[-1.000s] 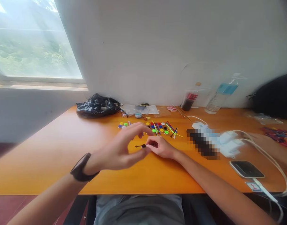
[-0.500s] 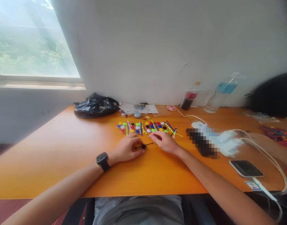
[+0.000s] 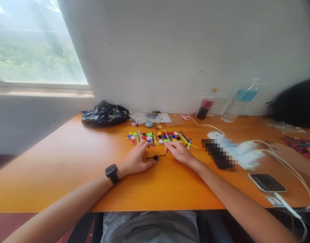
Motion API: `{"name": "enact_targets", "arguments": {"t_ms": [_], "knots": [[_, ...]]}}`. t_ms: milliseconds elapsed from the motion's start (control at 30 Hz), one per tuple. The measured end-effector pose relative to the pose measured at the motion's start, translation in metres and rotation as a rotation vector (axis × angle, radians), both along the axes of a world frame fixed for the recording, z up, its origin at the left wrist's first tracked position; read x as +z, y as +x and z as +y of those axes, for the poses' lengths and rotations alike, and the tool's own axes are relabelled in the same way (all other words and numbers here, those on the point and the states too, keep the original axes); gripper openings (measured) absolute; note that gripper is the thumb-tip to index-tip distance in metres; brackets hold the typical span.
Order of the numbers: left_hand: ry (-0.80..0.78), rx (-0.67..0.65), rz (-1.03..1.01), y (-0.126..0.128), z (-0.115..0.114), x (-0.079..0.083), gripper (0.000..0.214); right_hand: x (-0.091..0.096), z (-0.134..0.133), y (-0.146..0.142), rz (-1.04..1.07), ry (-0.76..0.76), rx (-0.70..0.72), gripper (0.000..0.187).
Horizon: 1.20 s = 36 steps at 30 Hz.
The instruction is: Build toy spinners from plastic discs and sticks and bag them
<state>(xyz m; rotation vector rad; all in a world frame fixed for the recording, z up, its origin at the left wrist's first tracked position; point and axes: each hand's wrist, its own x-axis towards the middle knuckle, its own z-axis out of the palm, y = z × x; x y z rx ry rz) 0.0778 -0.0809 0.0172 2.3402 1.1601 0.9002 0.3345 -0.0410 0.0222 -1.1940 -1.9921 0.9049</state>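
A small black disc on a thin black stick (image 3: 155, 157) lies on the orange table (image 3: 69, 162) between my hands. My left hand (image 3: 137, 158), with a black watch on its wrist, rests flat beside the stick, fingers reaching toward the coloured pieces. My right hand (image 3: 178, 151) lies open just right of the stick, its fingertips at the row of coloured discs and sticks (image 3: 158, 137). Neither hand holds anything.
A black plastic bag (image 3: 104, 114) and clear packets sit at the back by the wall. Two bottles (image 3: 236, 101), white chargers with cables (image 3: 248, 153), a phone (image 3: 267, 182) and another person's arm (image 3: 296, 162) are at the right.
A second ago both hands held the black disc and stick just above the table. They set it down and let go, then moved toward the coloured pieces.
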Motion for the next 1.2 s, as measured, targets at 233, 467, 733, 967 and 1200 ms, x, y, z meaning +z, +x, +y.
{"name": "enact_targets", "arguments": {"t_ms": [233,467,733,967,1200], "knots": [[-0.001,-0.019,-0.027,-0.005,-0.001,0.003,0.093,-0.001,-0.003,-0.002,-0.027,-0.013,-0.007,0.069],[0.033,-0.025,-0.029,-0.007,-0.006,0.012,0.099,0.003,-0.001,-0.001,0.079,-0.039,-0.125,0.076],[0.021,-0.129,-0.003,-0.007,-0.008,0.016,0.074,0.005,-0.004,-0.003,-0.005,0.046,-0.069,0.074],[0.016,-0.271,0.018,-0.006,-0.006,0.016,0.058,0.001,-0.007,-0.007,-0.021,0.159,0.026,0.048],[0.049,-0.319,0.065,-0.003,-0.004,0.013,0.036,-0.003,-0.016,-0.011,-0.050,0.137,0.131,0.035]]}}
